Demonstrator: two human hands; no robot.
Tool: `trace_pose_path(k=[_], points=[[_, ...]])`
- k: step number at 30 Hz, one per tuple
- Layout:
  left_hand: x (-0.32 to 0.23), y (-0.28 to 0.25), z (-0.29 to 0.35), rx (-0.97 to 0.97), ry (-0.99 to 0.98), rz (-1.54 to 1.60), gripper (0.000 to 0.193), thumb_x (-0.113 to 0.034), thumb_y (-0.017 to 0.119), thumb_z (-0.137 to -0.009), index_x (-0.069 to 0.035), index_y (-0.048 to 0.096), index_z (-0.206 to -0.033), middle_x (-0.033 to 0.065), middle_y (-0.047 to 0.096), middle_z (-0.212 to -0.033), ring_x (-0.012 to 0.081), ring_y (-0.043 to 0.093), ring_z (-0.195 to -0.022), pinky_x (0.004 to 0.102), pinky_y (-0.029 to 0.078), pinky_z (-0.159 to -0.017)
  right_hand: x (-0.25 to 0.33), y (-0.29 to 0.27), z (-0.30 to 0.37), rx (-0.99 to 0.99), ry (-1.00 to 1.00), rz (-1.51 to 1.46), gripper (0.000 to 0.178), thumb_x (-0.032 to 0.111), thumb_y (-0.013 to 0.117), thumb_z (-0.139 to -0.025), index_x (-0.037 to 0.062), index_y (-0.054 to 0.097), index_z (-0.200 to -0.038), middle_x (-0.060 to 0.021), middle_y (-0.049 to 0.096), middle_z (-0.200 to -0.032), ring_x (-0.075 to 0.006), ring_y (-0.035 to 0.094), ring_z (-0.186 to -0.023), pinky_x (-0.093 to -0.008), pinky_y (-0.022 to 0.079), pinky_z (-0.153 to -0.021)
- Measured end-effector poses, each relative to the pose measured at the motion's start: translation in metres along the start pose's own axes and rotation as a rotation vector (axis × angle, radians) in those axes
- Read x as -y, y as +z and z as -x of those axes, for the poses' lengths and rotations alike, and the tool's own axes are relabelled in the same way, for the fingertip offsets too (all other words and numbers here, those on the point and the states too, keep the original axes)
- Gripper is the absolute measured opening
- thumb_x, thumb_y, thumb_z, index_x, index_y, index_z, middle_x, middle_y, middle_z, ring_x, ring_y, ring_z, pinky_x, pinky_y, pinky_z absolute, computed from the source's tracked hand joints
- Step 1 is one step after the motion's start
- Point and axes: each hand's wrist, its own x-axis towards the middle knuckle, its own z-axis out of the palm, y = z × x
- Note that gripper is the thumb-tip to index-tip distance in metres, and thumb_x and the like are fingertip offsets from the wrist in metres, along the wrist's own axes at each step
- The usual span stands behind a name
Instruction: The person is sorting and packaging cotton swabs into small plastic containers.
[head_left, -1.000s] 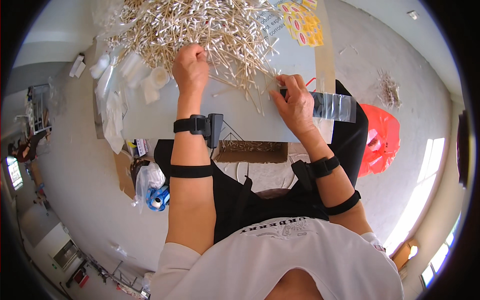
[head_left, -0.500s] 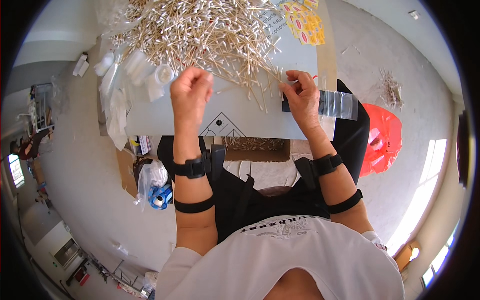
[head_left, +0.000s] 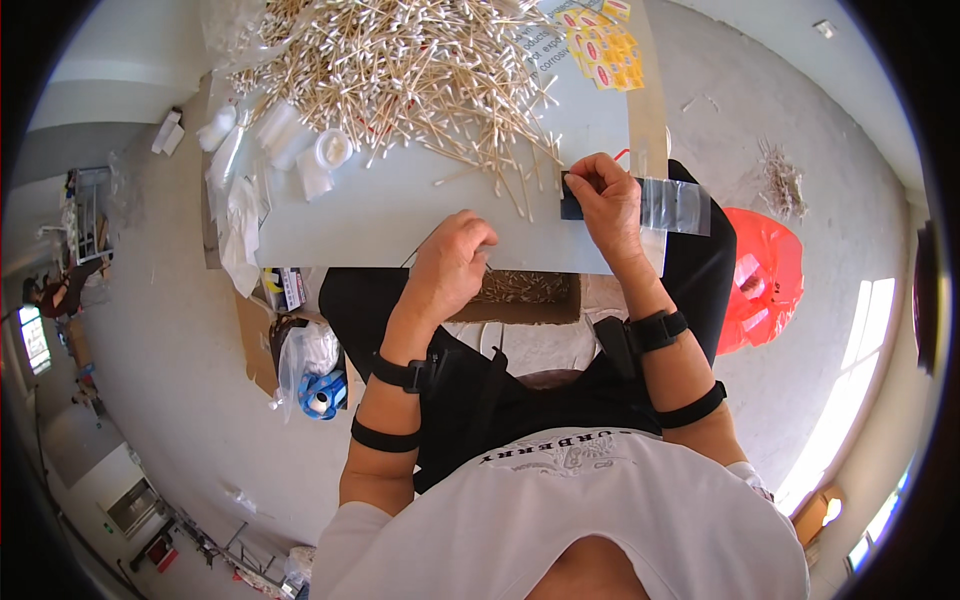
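Note:
My left hand (head_left: 452,262) hangs over the table's near edge, fingers curled inward. Whether anything is between them is hidden. My right hand (head_left: 608,208) is closed in a pinch at the table's right side, above a dark strip (head_left: 572,203). What its fingertips hold, if anything, is too small to make out. From under that hand, clear plastic film (head_left: 675,206) stretches right past the table edge. A large heap of cotton swabs (head_left: 400,75) covers the far part of the table, with a few loose swabs (head_left: 520,190) trailing toward my right hand.
Clear round tubs (head_left: 330,152) and plastic bags (head_left: 238,225) lie at the table's left. Yellow labels (head_left: 608,52) are at the far right. Below the near edge stands a cardboard box (head_left: 530,312) containing swabs. A red plastic bag (head_left: 765,280) rests on the floor at right.
My left hand has moved from beside the tubs toward me and to the right, down to the near table edge. My right hand has lowered slightly.

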Motion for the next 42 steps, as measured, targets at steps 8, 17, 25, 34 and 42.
trace_pose_path(k=[8, 17, 25, 34, 42], points=[[0.005, -0.012, -0.017, 0.149, -0.452, 0.122, 0.003, 0.001, 0.058, -0.075, 0.000, 0.059, -0.077, 0.0126, 0.061, -0.066, 0.0290, 0.059, -0.058, 0.0363, 0.048, -0.060, 0.000, -0.004, 0.000, -0.010, 0.086, -0.031, 0.004, 0.000, 0.062, -0.077, -0.0004, 0.059, -0.079, -0.0041, 0.057, -0.062, -0.0080, 0.050, -0.055, -0.0243, 0.043, -0.054], [0.007, 0.009, -0.021, 0.002, -0.453, 0.108, 0.017, -0.008, 0.067, -0.074, -0.001, 0.059, -0.087, 0.0143, 0.062, -0.085, 0.0275, 0.059, -0.080, 0.0341, 0.046, -0.069, 0.010, 0.000, 0.001, 0.006, -0.083, 0.298, 0.006, 0.007, 0.061, -0.077, 0.0010, 0.059, -0.079, -0.0155, 0.061, -0.066, -0.0295, 0.061, -0.059, -0.0349, 0.048, -0.056], [0.001, 0.068, -0.048, -0.110, -0.132, -0.520, 0.081, -0.034, 0.068, -0.079, -0.013, 0.025, -0.144, 0.0227, 0.017, -0.149, 0.0432, 0.016, -0.137, 0.0602, 0.015, -0.106, 0.019, -0.001, -0.015, 0.139, 0.241, 0.022, 0.019, 0.004, 0.056, -0.082, -0.0062, 0.059, -0.098, -0.0093, 0.066, -0.069, -0.0096, 0.058, -0.053, -0.0227, 0.046, -0.052], [0.072, 0.008, -0.120, -0.174, 0.050, -0.712, 0.062, -0.034, 0.063, -0.084, -0.016, 0.038, -0.138, 0.0146, 0.031, -0.146, 0.0356, 0.019, -0.138, 0.0584, 0.017, -0.107, 0.009, 0.003, -0.024, 0.132, 0.172, 0.057, 0.024, 0.006, 0.063, -0.075, -0.0028, 0.060, -0.097, -0.0116, 0.064, -0.073, -0.0179, 0.061, -0.058, -0.0288, 0.050, -0.059], [0.038, 0.010, -0.105, -0.340, 0.127, -0.518, 0.033, -0.015, 0.073, -0.071, -0.009, 0.062, -0.102, 0.0074, 0.055, -0.108, 0.0286, 0.047, -0.108, 0.0443, 0.038, -0.085, 0.004, 0.000, -0.065, 0.023, -0.367, 0.423, 0.027, 0.016, 0.074, -0.067, 0.0084, 0.066, -0.091, -0.0096, 0.057, -0.088, -0.0295, 0.054, -0.097, -0.0382, 0.047, -0.078]])
